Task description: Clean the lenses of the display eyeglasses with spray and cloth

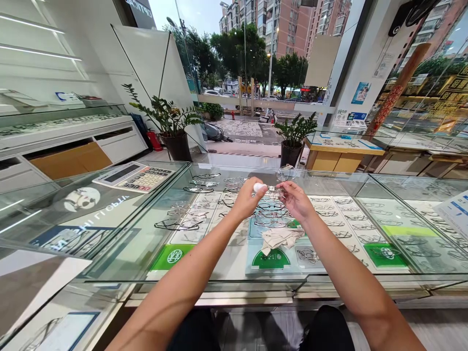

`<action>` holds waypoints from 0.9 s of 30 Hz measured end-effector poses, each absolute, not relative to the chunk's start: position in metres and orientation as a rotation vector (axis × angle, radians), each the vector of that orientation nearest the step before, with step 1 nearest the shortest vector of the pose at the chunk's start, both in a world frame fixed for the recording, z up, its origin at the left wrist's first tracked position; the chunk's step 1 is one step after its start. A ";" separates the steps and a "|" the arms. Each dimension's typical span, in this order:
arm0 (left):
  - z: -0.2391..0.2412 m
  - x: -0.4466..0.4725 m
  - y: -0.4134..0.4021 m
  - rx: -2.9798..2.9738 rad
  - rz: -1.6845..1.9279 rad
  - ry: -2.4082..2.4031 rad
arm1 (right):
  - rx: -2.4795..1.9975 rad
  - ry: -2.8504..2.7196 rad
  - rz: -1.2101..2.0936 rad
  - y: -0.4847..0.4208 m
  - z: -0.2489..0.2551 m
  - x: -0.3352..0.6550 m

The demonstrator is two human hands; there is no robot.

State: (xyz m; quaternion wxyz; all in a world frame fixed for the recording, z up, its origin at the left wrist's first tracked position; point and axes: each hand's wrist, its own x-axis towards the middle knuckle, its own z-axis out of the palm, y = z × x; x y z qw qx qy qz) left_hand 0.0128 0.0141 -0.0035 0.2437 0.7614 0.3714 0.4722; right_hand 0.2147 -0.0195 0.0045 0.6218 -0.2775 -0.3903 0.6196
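Observation:
My left hand [249, 199] is closed around a small white rounded object [259, 186], whose exact kind I cannot make out. My right hand [297, 201] is raised beside it, its thumb and fingers pinching a thin-rimmed pair of eyeglasses [286, 172]. A small pale tag or piece [271, 188] shows between the two hands. Below them, a crumpled beige cloth [281, 239] lies on a clear mat with a green half-circle print [271, 259]. Several eyeglass frames [270, 214] show under and around my hands.
The glass display counter [223, 279] holds rows of eyeglasses on white and green panels. A large calculator [134, 176] lies on the left part. Beyond the counter stand two potted plants [175, 141], a wooden cabinet [331, 158] and a window onto the street.

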 end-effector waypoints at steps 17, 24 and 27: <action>-0.018 -0.069 0.080 1.567 0.997 2.179 | -0.652 -0.911 1.377 -0.015 0.007 0.223; -0.015 -0.067 0.077 1.511 0.929 2.203 | -0.652 -0.913 1.375 -0.015 0.006 0.224; -0.015 -0.066 0.076 1.511 0.941 2.201 | -0.648 -0.910 1.376 -0.015 0.006 0.223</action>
